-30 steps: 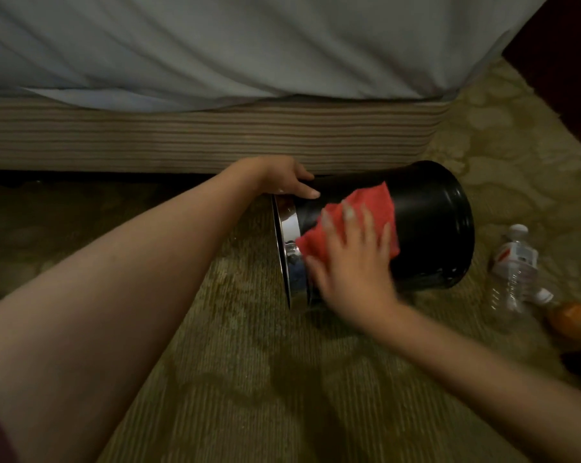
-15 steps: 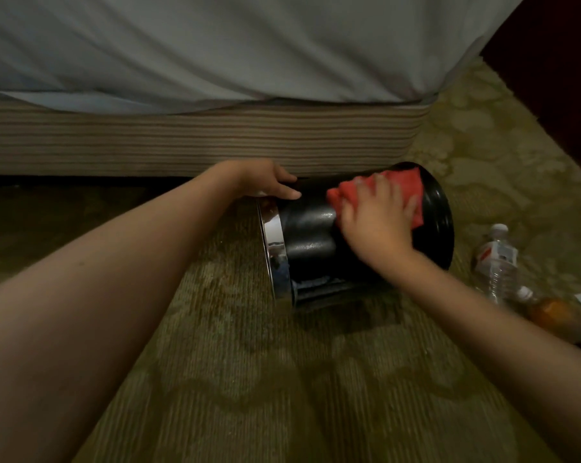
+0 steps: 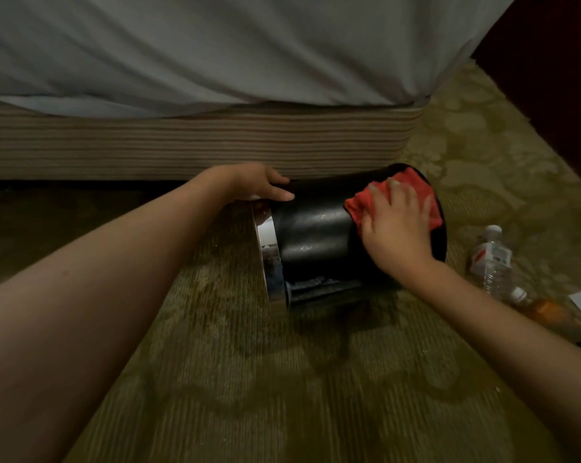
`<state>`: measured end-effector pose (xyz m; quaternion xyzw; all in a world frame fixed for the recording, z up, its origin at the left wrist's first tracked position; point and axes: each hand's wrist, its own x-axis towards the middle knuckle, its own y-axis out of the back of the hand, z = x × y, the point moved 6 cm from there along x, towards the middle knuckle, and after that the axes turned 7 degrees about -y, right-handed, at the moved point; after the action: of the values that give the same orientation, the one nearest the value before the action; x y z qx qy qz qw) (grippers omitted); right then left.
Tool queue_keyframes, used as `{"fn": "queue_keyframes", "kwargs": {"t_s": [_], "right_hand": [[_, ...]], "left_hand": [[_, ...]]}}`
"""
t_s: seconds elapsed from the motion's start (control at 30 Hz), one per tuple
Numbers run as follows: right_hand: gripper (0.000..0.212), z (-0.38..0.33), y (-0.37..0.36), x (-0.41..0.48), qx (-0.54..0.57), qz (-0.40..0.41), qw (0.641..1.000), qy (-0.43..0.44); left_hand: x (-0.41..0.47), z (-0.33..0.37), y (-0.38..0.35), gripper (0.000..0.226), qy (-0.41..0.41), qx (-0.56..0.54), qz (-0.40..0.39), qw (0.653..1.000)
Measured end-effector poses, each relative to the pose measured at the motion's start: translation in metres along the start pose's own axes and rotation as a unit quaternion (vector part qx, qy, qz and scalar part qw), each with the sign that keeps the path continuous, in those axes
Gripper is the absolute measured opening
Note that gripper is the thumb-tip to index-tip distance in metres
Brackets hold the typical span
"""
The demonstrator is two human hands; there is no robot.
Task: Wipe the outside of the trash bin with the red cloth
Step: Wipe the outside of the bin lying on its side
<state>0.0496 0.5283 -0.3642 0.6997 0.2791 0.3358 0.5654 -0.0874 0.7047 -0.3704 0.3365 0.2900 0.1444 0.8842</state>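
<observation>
1. Two hands work on a black trash bin (image 3: 312,235) that lies on its side on the carpet (image 3: 249,379), just beside the bed (image 3: 215,142).
2. The left hand (image 3: 259,183) grips the bin near its shiny rim, with the fingers curled over the far side.
3. The right hand (image 3: 396,228) presses the red cloth (image 3: 359,203) onto the bin's base end, fingers straight and spread.
4. A water bottle (image 3: 491,259) lies to the right of those fingers.
</observation>
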Motion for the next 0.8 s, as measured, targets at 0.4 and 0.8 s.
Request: {"fn": "queue_keyframes", "kwargs": {"t_s": [0.4, 0.8], "right_hand": [[0.061, 0.01, 0.003, -0.007, -0.025, -0.019, 0.992, 0.126], [0.061, -0.086, -0.002, -0.036, -0.011, -0.033, 0.986, 0.162]], "left_hand": [[0.003, -0.001, 0.001, 0.057, -0.008, -0.001, 0.012, 1.0], [-0.007, 0.01, -0.004, 0.045, -0.026, 0.014, 0.008, 1.0]]}}
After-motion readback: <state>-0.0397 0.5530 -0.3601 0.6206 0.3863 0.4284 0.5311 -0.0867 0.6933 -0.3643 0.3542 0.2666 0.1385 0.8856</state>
